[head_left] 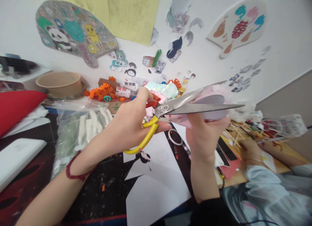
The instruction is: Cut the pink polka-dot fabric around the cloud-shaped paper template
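My left hand [133, 117], with a dark red cord on its wrist, grips the yellow and orange handles of large scissors [175, 106]. The blades are spread and point right. My right hand [206, 131] holds a pink, ruffled fabric piece [216, 93] with a smooth greyish oval on it; its fingers are partly hidden behind the blades. One blade crosses in front of the oval, the other passes above it. Below the hands lie white paper sheets [158, 183] and a small black and pink figure [143, 157].
A plastic bag of white pieces [73, 131] and a round tan container [60, 83] stand left, near orange flowers [104, 91]. A white box [19, 154] sits lower left. At right, another person's hands [251, 149] rest by thin sticks [234, 138] and a phone [226, 149].
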Tool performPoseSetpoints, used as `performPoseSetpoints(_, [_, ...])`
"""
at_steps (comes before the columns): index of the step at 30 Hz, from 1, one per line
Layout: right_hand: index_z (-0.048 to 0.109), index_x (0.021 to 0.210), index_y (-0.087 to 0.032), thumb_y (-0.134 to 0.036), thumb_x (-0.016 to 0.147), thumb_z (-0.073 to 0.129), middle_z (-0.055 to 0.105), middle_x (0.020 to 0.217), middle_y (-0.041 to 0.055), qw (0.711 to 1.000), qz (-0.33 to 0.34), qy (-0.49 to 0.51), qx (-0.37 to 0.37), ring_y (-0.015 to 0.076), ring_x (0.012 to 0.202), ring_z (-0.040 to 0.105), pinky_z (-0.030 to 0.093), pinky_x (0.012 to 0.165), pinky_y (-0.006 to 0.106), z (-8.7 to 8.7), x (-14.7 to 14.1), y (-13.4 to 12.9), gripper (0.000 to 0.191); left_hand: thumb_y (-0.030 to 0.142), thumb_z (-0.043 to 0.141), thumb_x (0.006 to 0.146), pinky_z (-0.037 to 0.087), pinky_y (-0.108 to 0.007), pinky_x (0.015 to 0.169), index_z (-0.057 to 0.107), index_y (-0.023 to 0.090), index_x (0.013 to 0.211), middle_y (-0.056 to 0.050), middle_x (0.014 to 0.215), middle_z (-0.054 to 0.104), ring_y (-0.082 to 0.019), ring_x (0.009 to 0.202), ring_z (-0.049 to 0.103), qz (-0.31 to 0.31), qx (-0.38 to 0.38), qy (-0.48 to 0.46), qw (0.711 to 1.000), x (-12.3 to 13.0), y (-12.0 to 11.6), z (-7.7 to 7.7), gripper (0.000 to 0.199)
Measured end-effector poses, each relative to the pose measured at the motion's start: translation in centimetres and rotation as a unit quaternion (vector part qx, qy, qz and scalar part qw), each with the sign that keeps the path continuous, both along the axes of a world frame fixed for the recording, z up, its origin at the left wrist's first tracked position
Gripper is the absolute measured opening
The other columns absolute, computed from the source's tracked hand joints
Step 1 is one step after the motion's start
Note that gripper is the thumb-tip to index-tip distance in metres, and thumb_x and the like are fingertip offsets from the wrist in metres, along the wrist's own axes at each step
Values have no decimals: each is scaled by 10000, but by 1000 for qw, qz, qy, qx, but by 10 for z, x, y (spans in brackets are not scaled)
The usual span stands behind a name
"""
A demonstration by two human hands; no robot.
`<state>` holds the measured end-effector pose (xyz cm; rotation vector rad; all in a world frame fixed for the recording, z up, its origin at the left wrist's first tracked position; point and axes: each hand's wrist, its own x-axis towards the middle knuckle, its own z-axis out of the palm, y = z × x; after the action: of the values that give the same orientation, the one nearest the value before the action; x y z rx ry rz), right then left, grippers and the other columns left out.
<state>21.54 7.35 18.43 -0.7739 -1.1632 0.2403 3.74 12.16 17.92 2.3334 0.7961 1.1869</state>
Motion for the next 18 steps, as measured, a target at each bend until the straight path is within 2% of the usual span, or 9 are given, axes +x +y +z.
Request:
performPoseSetpoints(4, [733, 752, -230, -108, 732, 824, 705, 726, -44, 1000, 1, -12, 23, 127, 664, 667, 603, 600, 249, -2, 2, 3, 154, 523, 671, 848, 453, -327, 683, 380, 222, 1049, -34, 960, 609, -188, 780, 609, 11, -18, 30, 999, -1, -2, 2, 464])
performPoseSetpoints(8, [742, 785, -246, -147, 771, 817, 718, 732, -55, 999, 12, -26, 24, 128, 653, 693, 627, 667, 262, -1, -1, 3, 125, 566, 656, 849, 447, -320, 647, 372, 223, 1022, -7, 874, 554, -162, 694, 549, 28, -15, 37, 999, 0, -4, 3, 478])
performPoseSetpoints(13, [717, 762, -269, -227, 789, 815, 711, 744, -41, 999, -30, -26, 8, 161, 656, 691, 617, 620, 282, -3, -6, 2, 111, 584, 666, 845, 418, -289, 595, 365, 225, 1017, 2, 846, 535, -153, 672, 539, 36, -5, 41, 999, 1, -4, 4, 499])
performPoseSetpoints(18, [708, 796, -251, -195, 788, 820, 695, 733, -56, 999, -6, -9, 35, 138, 633, 672, 608, 644, 278, -6, -8, 5, 125, 530, 673, 855, 384, -264, 555, 364, 230, 1007, 32, 775, 495, -135, 628, 509, 38, 8, 42, 998, 0, -5, 5, 457])
